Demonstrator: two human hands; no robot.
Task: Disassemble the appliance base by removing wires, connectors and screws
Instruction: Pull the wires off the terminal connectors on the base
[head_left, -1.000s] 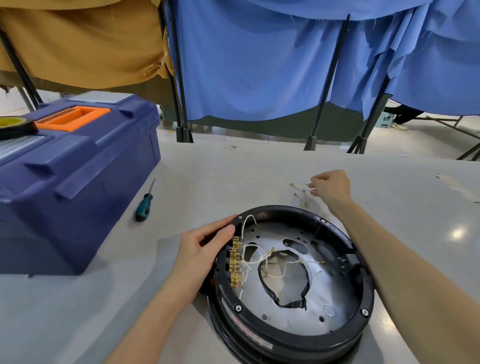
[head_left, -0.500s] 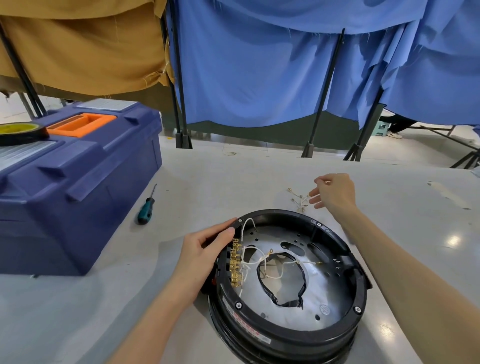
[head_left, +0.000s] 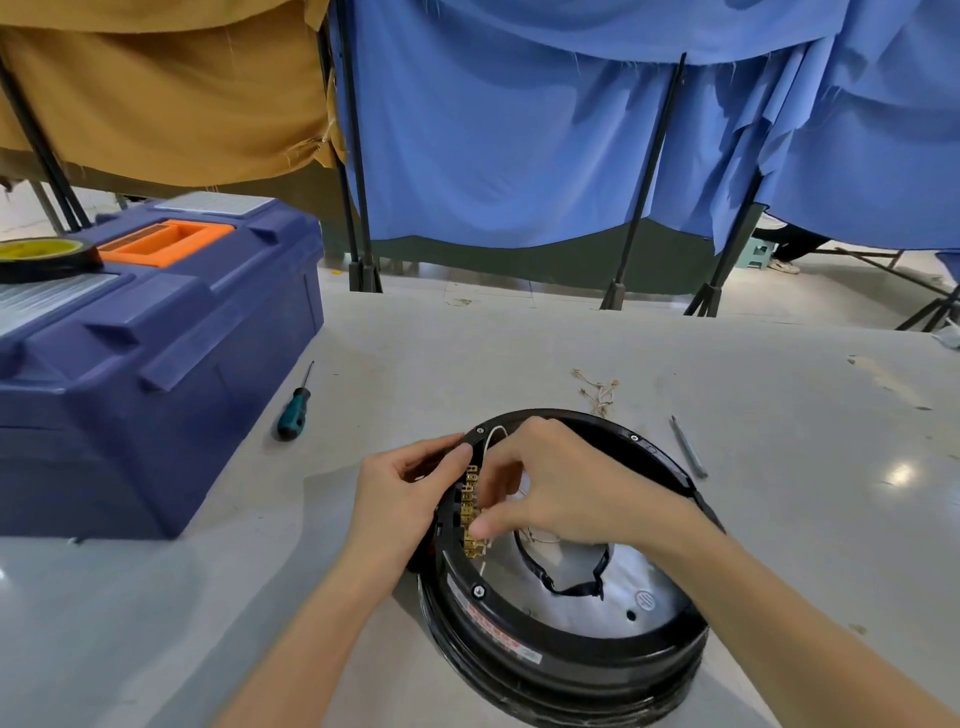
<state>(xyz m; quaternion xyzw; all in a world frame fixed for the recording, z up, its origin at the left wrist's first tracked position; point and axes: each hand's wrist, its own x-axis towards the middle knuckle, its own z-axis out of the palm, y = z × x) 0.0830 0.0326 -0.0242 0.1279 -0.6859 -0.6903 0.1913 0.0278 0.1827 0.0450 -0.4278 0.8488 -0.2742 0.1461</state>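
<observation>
A round black appliance base (head_left: 566, 660) with a silver inner plate lies on the table in front of me. A row of brass connectors (head_left: 470, 512) with thin white wires runs along its left inner rim. My left hand (head_left: 400, 493) grips the left rim, thumb on top. My right hand (head_left: 550, 488) reaches inside over the plate, fingers curled and pinching at a connector in the row. A small bundle of removed wires (head_left: 597, 392) lies on the table just beyond the base.
A big blue toolbox (head_left: 145, 364) with an orange handle and a roll of tape (head_left: 41, 257) on top stands at the left. A green-handled screwdriver (head_left: 295, 405) lies beside it. A thin grey tool (head_left: 688, 447) lies right of the base. Curtains hang behind.
My right hand left the removed wires on the table beyond the base and came back inside the base to the brass connectors. My left hand stayed on the rim.
</observation>
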